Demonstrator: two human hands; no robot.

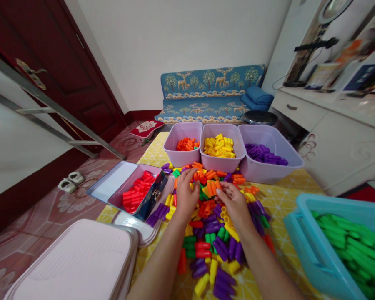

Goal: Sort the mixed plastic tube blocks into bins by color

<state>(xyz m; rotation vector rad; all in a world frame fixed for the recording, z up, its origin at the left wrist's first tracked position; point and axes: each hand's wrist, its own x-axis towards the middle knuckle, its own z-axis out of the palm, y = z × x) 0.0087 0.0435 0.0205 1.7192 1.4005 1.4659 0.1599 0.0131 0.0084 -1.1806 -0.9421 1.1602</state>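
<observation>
Tablecloth in yellow with thin white lines covers the table you're at, and a mixed pile of glossy plastic tubes sprawls across the middle of it. Your right hand has thumb and fingertips pinched on the end of a short row of orange plastic tubes within the pile; your left hand is half open over it, nothing visible in its grasp. Three pale lilac plastic bins line the far side with mostly orange, yellow and purple pieces. Greens fill a turquoise plastic bin on your right, reds an open rectangular box on your left. Beyond that you've got a blue deer-print sofa, dark red door, metal ladder, reddish floor tiles and a white cabinet.
</observation>
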